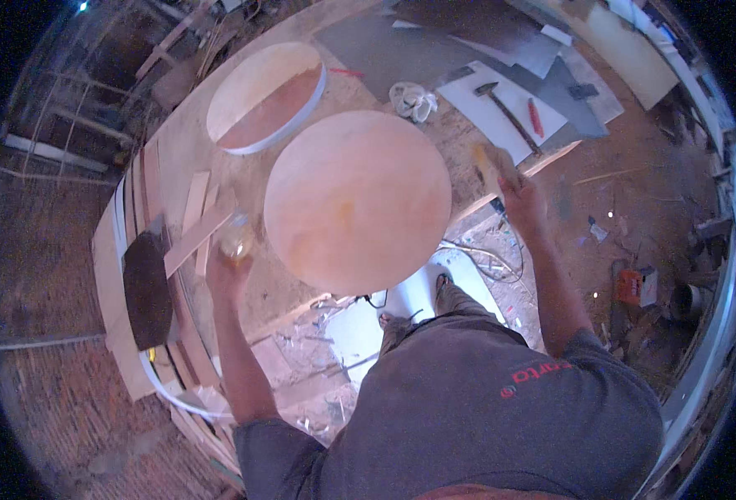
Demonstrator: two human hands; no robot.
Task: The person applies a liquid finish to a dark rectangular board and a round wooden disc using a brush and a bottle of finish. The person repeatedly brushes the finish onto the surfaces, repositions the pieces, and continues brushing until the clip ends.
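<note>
A pale round wooden disc [357,204] lies in front of me, overhanging the workbench's [259,287] near edge. To its left, my left hand [229,272] is closed around a small clear container [235,238] with something yellowish in it. My right hand [521,198] is raised to the right of the disc, closed on a flat, yellow-tipped tool [489,162]; blur hides its exact kind. Neither hand touches the disc. Behind it on the left rests a second round piece [272,92], part pale and part reddish brown, with a white edge.
A hammer [505,117] and a red slim tool [535,118] lie on a white sheet [468,93] at the back right. Near them sits a crumpled white bundle [414,102]. Wood strips [197,237] and a dark oval panel [148,292] lie left. Debris and a small box [637,286] are on the floor.
</note>
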